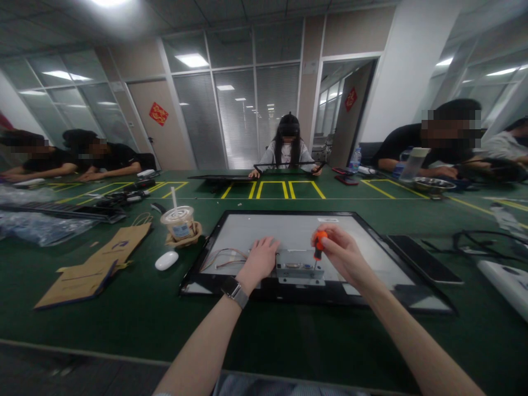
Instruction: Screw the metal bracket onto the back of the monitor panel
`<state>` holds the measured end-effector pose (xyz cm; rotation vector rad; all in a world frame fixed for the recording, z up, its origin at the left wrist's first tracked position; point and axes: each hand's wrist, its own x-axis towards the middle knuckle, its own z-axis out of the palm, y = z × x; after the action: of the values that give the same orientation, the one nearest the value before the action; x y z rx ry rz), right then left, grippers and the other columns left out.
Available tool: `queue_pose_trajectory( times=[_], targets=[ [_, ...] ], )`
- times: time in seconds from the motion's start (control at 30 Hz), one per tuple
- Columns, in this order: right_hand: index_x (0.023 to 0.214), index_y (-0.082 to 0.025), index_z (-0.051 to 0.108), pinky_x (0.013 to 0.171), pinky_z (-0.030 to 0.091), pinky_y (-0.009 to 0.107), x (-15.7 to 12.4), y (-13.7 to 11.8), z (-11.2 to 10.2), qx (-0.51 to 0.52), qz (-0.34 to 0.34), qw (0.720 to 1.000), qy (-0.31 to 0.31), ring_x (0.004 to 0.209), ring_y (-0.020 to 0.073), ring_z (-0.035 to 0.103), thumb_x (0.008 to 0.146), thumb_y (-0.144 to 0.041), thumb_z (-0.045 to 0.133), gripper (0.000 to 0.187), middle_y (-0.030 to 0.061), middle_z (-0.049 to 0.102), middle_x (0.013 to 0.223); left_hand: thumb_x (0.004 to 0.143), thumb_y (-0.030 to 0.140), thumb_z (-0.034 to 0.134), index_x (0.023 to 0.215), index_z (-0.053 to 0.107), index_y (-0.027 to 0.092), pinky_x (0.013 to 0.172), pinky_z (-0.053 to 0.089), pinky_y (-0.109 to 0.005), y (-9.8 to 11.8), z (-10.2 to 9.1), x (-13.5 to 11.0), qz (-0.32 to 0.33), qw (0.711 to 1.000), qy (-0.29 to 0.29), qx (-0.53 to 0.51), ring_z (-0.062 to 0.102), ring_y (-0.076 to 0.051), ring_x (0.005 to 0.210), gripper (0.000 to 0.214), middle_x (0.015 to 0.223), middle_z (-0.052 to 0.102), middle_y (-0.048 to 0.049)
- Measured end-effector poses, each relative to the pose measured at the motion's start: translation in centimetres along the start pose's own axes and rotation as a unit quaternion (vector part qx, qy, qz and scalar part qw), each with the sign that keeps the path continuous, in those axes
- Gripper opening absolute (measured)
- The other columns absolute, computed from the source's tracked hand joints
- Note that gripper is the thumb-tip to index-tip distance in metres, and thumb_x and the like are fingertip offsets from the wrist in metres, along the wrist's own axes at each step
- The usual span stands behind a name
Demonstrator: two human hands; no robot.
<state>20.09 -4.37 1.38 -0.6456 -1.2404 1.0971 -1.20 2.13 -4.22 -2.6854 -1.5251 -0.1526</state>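
A flat monitor panel (371,258) lies face down on the green table in front of me, its metal back showing. A small grey metal bracket box (295,268) sits near its front edge, with thin coloured wires (218,257) to its left. My right hand (342,253) is closed around an orange-handled screwdriver (318,245) that stands upright with its tip on the bracket. My left hand (259,263), a watch on the wrist, rests fingers-down on the panel just left of the bracket.
An iced drink cup with a straw (179,221), a white mouse (166,260) and brown paper bags (97,261) lie left. A black slab (424,257), cables and a white unit (505,280) lie right. Other people sit around the table; one opposite holds another panel (286,168).
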Motion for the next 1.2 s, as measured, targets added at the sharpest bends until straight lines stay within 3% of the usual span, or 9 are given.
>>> queue_pose_trajectory(
  times=[0.23,0.4,0.53,0.9,1.1,1.2],
  targets=[
    [0.096,-0.028,0.069,0.063,0.047,0.032,-0.2,0.1,0.8,0.023,0.009,0.999,-0.041,0.075,0.0193,0.062,0.084,-0.046,0.071,0.022,0.0030,0.069,0.086,0.094,0.010,0.036,0.141,0.046,0.019,0.110,0.038,-0.043,0.1,0.0,0.1,-0.001,1.000,0.001,0.007,0.046,-0.027,0.134,0.049,0.149,0.045,-0.0137],
    [0.094,-0.028,0.068,0.064,0.047,0.032,0.0,0.4,0.5,0.037,-0.001,0.999,-0.015,0.073,0.0184,0.062,0.083,-0.045,0.073,0.021,0.0019,0.067,0.086,0.094,0.010,0.035,0.142,0.046,0.018,0.111,0.036,-0.044,0.1,0.0,0.1,-0.003,1.000,-0.004,0.008,0.045,-0.027,0.135,0.049,0.149,0.045,-0.0142],
    [0.083,-0.026,0.069,0.060,0.046,0.029,0.1,0.3,0.1,0.030,-0.019,0.999,0.012,0.074,0.0174,0.060,0.077,-0.042,0.079,0.020,0.0016,0.063,0.088,0.094,0.008,0.033,0.142,0.045,0.019,0.112,0.035,-0.045,0.0,0.1,0.0,-0.005,1.000,0.001,0.004,0.044,-0.027,0.135,0.051,0.149,0.045,-0.0136],
    [0.092,-0.028,0.067,0.062,0.046,0.031,0.2,0.4,-0.1,0.043,-0.015,0.999,-0.010,0.070,0.0184,0.060,0.090,-0.046,0.064,0.019,0.0007,0.063,0.077,0.094,0.009,0.034,0.143,0.045,0.018,0.113,0.034,-0.044,0.0,0.2,0.0,-0.001,1.000,0.001,0.004,0.042,-0.027,0.137,0.050,0.150,0.044,-0.0128],
    [0.080,-0.026,0.070,0.067,0.048,0.030,0.2,0.3,-0.2,0.016,-0.031,0.999,0.014,0.078,0.0177,0.061,0.080,-0.043,0.076,0.019,0.0011,0.062,0.084,0.095,0.009,0.033,0.142,0.046,0.017,0.112,0.035,-0.045,0.1,-0.1,0.0,-0.006,1.000,-0.001,-0.005,0.044,-0.027,0.136,0.050,0.150,0.044,-0.0141],
    [0.090,-0.027,0.073,0.059,0.045,0.028,0.2,0.4,-0.3,0.013,-0.020,1.000,0.012,0.076,0.0185,0.059,0.081,-0.045,0.075,0.020,0.0016,0.063,0.078,0.096,0.010,0.032,0.142,0.046,0.018,0.113,0.035,-0.044,0.2,-0.1,-0.1,-0.004,1.000,-0.001,-0.006,0.044,-0.026,0.136,0.049,0.150,0.045,-0.0134]
  ],
)
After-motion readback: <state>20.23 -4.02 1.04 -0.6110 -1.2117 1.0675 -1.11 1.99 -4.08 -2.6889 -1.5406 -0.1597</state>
